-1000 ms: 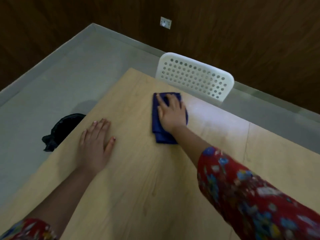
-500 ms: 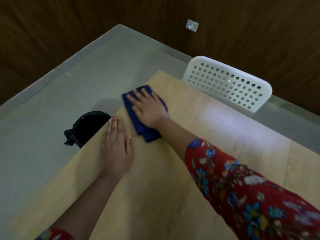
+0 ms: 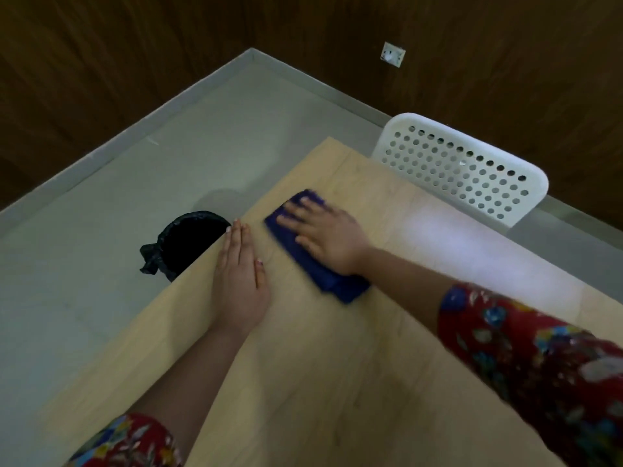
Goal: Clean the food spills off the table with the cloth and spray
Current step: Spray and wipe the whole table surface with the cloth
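Head view: right hand [image 3: 325, 239] pressed flat on the blue cloth [image 3: 340, 286] near the table's [image 3: 337, 382] left edge, left hand [image 3: 239, 281] flat, empty. No spills visible; wiping looks nearly finished.

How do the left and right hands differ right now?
The left hand lies flat on the bare table with its fingers together, reaching the table's left edge; the right hand presses on the blue cloth with fingers spread. The left hand looks sharp, while the right hand's fingertips and the cloth are motion-blurred. Both are palm-down with arms extended forward.
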